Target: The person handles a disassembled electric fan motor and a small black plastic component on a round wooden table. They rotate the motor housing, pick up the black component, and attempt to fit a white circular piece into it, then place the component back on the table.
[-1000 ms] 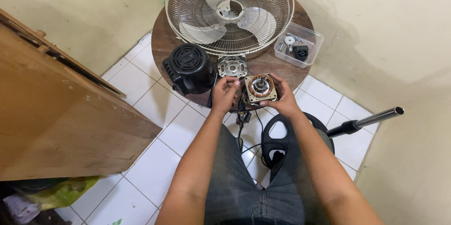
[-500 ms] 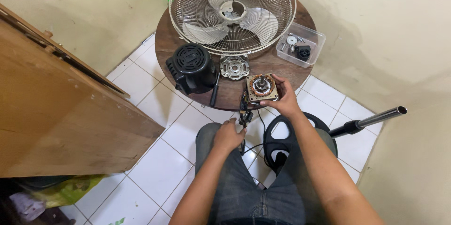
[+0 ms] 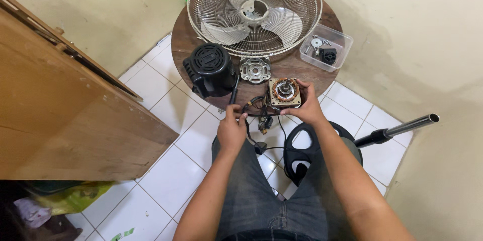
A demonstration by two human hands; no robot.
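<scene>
Leftmost, at about nine o'clock on the round wooden worktop [image 3: 329, 72], a black motor housing [image 3: 210, 70] stands, with a dark screwdriver [image 3: 234, 89] leaning just beside it. The left hand [image 3: 232, 130], at the worktop's six o'clock edge, has its fingers pinched on the wires [image 3: 254, 105] that trail from the motor. At the centre lies a silver end plate [image 3: 255, 69], and behind it, toward twelve o'clock, the fan guard [image 3: 254, 12] with its pale blades. The stator [image 3: 284, 93], copper windings showing, sits near the five o'clock edge, and the right hand [image 3: 305, 109] curls about its right side, thumb and fingers closed on the frame. At two o'clock a clear plastic tray [image 3: 327, 47] holds screws and small parts. By the look of it, the motor is apart and its wiring is being sorted; the next move likely calls for a steady hold on the stator while the leads are freed without straining them.
</scene>
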